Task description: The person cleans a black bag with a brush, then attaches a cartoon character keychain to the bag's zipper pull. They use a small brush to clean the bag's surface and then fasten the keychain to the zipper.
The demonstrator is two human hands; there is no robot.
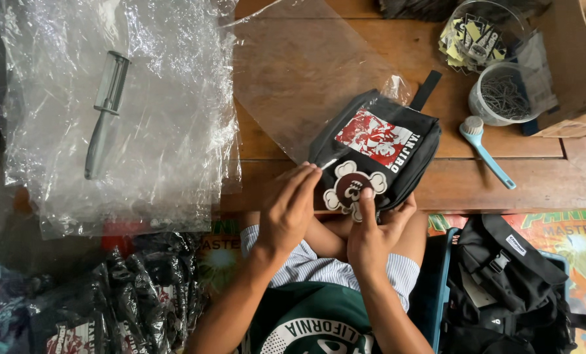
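- The pouch point(378, 147) is showing black, with a red-and-white printed panel on its face.
- The skull-shaped sticker point(353, 189), at the pouch's near edge, is showing white around a dark brown centre.
- The brush point(486, 149), right of the pouch, is showing light blue with a white head.
- The roller tool point(106, 115), far left of the pouch, is showing grey on clear, glinting plastic sheet point(119, 118).
- The counter point(437, 190) under the pouch is showing warm brown wood grain.
- The bag point(509, 282), below and right of the pouch, is showing black.
- The shirt point(312, 321), below the pouch, is showing dark green with white lettering.
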